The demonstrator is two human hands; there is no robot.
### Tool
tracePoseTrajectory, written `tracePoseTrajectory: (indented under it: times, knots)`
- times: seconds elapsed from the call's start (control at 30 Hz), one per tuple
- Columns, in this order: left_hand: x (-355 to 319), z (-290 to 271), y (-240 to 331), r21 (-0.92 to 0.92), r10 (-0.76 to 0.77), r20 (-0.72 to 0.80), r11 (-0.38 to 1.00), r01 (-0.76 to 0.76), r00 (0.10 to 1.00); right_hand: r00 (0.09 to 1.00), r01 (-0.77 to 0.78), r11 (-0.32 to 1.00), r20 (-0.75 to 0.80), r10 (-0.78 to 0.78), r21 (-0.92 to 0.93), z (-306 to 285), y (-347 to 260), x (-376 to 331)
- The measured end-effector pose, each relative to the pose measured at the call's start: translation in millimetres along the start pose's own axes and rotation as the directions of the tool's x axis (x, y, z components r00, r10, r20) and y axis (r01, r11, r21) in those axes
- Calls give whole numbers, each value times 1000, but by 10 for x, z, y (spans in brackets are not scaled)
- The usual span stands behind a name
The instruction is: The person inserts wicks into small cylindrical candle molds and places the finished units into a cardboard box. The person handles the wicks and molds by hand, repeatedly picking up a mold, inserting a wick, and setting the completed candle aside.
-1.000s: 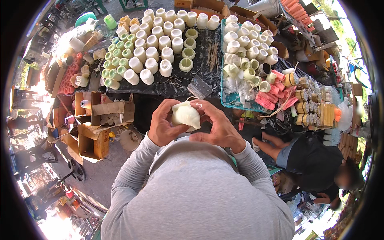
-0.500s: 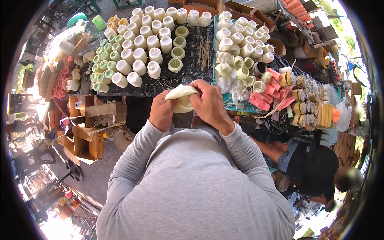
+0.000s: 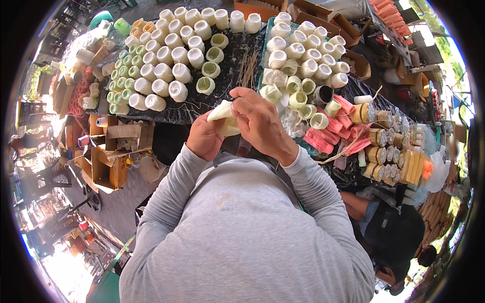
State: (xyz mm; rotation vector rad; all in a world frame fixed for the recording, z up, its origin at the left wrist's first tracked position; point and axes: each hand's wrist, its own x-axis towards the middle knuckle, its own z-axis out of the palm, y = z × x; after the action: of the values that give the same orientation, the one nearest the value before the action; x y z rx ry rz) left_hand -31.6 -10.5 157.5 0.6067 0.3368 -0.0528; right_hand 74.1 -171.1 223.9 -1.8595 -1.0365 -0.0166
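- Holding a pale cream cup-shaped piece (image 3: 223, 113) between both hands, we keep it just above the near edge of the dark table (image 3: 230, 76), close in front of our chest.
- Our left hand (image 3: 204, 137) is curled under and around the piece, fingers closed on its lower side.
- Our right hand (image 3: 260, 121) grips it from above, fingers bent over the top so that much of the piece is hidden; only its upper left corner and part of its lower edge show.
- Both grey sleeves (image 3: 166, 194) rise from the lower edge of the head view to meet at the piece.
- Just beyond our hands, rows of white cups (image 3: 166, 50) lie packed together on the table, with smaller greenish ones (image 3: 117, 86) to their left.
- A few open cups with hollow, greenish insides (image 3: 205, 85) sit nearest our fingers.
- A bundle of thin sticks (image 3: 246, 68) lies between the two groups of cups.
- To the right, a teal tray (image 3: 264, 50) holds more white cups.
- Pink wrapped rolls (image 3: 328, 137) lie beside yellow and brown jars (image 3: 376, 136) at the table's right end.
- Cardboard boxes (image 3: 113, 151) stand on the ground to our left.
- Another person in a dark cap (image 3: 399, 237) is at lower right, well apart from our hands.
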Motion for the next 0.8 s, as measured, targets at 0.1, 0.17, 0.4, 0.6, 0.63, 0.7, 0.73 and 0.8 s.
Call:
tracePoseTrajectory:
  times: [0.1, 0.17, 0.4, 0.6, 0.63, 0.7, 0.73, 0.8]
  knots:
    - [17, -7, 32, -8, -73, -5, 997, 73, 997, 995, 76, 997, 67, -75, -1, -50, 97, 53]
    - [61, -19, 58, -2, -95, -3, 995, 95, 995, 997, 46, 999, 56, -47, 11, -37, 110, 109]
    - [153, -102, 177, -169, -114, 164, 975, 142, 980, 983, -80, 989, 154, 99, -122, -41, 12, 344]
    - [26, -118, 251, -300, -122, 103, 943, 147, 987, 960, -150, 989, 236, 149, -17, -34, -123, 467]
    - [7, -125, 264, -307, -116, 121, 940, 149, 986, 970, -142, 990, 197, 140, -3, -28, -158, 474]
    - [-7, -141, 286, -326, -85, 173, 935, 138, 981, 986, -125, 992, 117, 121, 24, -15, -233, 470]
    - [2, -152, 292, -293, -70, 158, 949, 115, 985, 987, -125, 991, 94, 128, -38, 1, -275, 452]
    - [41, -175, 305, -221, -35, 126, 973, 62, 991, 990, -119, 980, 53, 129, -162, 47, -338, 405]
